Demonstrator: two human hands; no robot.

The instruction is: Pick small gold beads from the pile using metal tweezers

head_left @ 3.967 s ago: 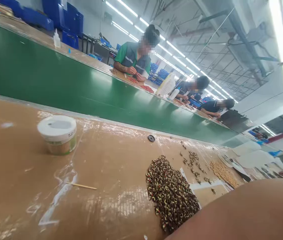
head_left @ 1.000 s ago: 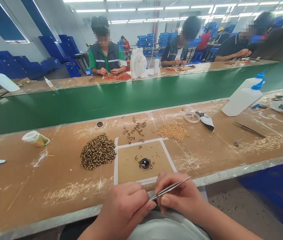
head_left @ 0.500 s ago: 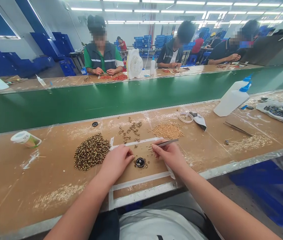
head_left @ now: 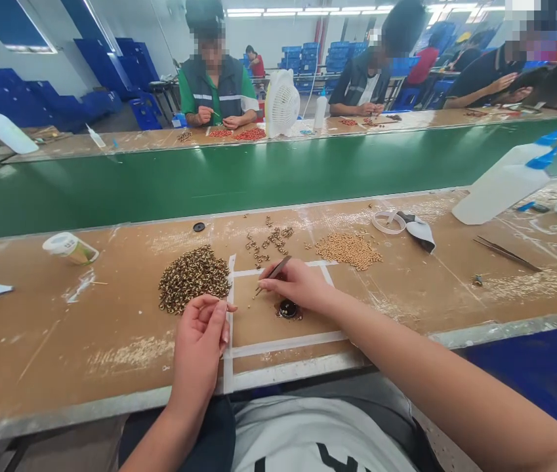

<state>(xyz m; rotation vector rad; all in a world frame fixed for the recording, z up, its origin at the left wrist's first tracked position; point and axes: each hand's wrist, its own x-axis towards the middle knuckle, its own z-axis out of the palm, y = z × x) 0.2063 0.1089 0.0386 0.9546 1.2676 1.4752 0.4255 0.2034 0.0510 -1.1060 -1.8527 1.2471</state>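
1. The bench point(head_left: 37, 341) runs left to right across the view. A green belt point(head_left: 209, 177) lies along its far side, and a co-worker point(head_left: 214, 85) sits beyond that.
2. A white tape square point(head_left: 285, 344) sits on the bench, close to its near edge. A long white bottle point(head_left: 499, 190) stands well off to the right.
3. Just left of the square lies a heap of gold-and-dark rings point(head_left: 193, 278). Tan beads point(head_left: 348, 250) lie beyond its far right corner, and small loose pieces point(head_left: 268, 239) lie just past its far edge.
4. The right hand point(head_left: 298, 283) comes in from the right, low over the square, with the forearm lying nearly flat. Its fingers point(head_left: 278, 283) pinch the tweezers.
5. The left hand point(head_left: 198, 334) rises palm-up at the square's left edge, just near of the heap. Its fingers point(head_left: 204, 313) are loosely together and curled, with nothing visible in them.
6. The tweezers point(head_left: 269, 275) lie slanted inside the square, their long axis running from far right to near left. The lower end points toward the square's left edge, and a black disc point(head_left: 288, 309) sits just near of them.
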